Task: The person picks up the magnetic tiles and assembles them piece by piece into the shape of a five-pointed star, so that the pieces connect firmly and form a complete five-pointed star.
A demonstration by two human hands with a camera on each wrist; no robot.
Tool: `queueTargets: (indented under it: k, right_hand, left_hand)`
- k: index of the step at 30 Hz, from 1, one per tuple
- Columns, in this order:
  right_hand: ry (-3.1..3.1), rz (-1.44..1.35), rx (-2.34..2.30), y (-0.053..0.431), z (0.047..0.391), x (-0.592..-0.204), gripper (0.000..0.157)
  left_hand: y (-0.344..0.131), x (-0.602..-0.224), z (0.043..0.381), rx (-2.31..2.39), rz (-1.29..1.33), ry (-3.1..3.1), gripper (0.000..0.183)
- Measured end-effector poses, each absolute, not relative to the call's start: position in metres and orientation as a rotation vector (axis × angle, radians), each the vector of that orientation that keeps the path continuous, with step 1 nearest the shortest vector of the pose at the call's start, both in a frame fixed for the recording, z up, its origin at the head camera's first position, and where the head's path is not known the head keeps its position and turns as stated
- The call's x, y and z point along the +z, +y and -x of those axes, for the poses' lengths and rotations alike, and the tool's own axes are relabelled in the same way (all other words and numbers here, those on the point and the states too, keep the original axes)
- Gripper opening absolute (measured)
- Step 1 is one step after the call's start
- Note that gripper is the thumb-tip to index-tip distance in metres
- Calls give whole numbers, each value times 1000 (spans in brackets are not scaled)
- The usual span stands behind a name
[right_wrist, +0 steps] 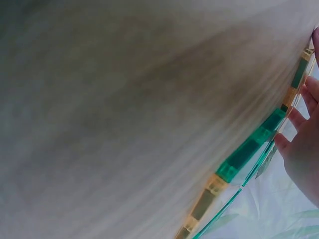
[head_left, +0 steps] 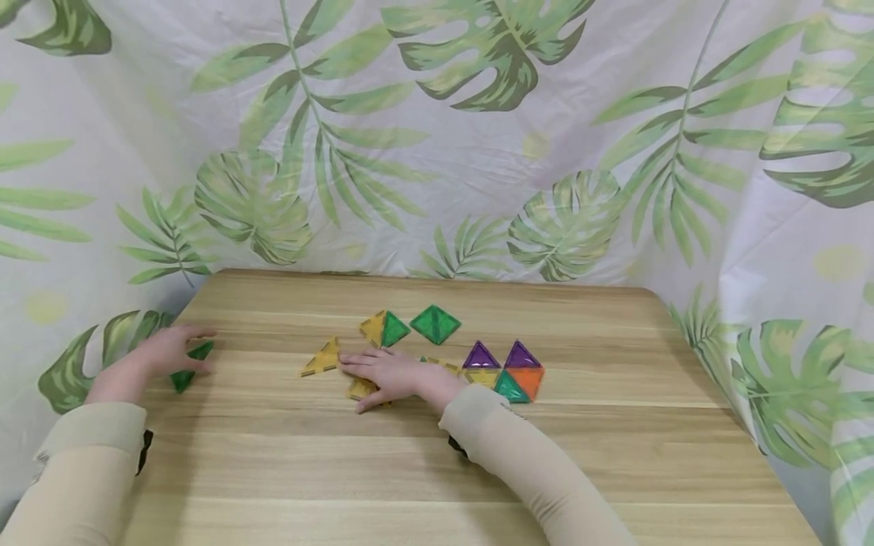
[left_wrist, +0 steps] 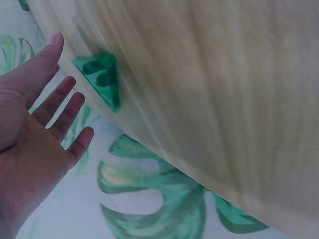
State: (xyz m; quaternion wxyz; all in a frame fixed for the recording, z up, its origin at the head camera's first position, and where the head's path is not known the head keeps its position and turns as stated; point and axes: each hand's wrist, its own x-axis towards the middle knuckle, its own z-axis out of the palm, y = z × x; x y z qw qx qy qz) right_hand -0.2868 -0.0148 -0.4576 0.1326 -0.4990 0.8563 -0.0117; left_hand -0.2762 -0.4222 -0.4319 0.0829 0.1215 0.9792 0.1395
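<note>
My left hand [head_left: 167, 355] reaches over the table's left edge, its fingers spread around a green triangular magnetic tile [head_left: 183, 379]. In the left wrist view that green tile [left_wrist: 103, 78] lies on the wood just beyond the fingertips, with a gap between. My right hand [head_left: 392, 375] lies flat with fingers stretched over yellow tiles, partly hiding them; one yellow tile [head_left: 360, 389] shows below its palm. A yellow triangle [head_left: 322, 358] lies just left of its fingertips. Edge-on in the right wrist view, a green tile [right_wrist: 251, 147] stretches between yellow pieces near my right hand [right_wrist: 304, 144].
Behind the right hand lie a yellow-and-green pair [head_left: 385, 329] and a green diamond [head_left: 435, 324]. Right of the wrist is a joined group with purple [head_left: 481, 356], orange [head_left: 527, 381], green and yellow triangles. A leaf-print cloth [head_left: 478, 167] hangs behind the wooden table [head_left: 328, 470].
</note>
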Motion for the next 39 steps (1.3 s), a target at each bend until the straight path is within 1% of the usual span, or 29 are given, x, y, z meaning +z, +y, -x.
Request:
queueTargets:
  k: [5,10,15,24,29,36,39]
  right_hand:
    - [2479,1441,-24,-16,286,-456,83]
    - [2485,1434,23,-17,287,-456,82]
    - [2494,1438,17,-17,289,-457,83]
    - [2500,1430,-81,-15,291,-458,82]
    - [2515,1400,-156,-13,292,-458,78]
    - [2529,1410,-94,-14,292,-459,63]
    - [2532,1395,-82,-15,292,-458,62]
  left_hand:
    - [-434,-436,270,476,-378,2916,77]
    - [-439,-439,268,549,-328,2913,71]
    - [-439,-442,268,595,-322,2925,66]
    - [-434,-442,270,582,-303,2917,64]
    - [-428,-444,273,573,-317,2913,65]
    - [-415,-447,278,568,-344,2912,66]
    - [-409,-445,279,550,-340,2912,66]
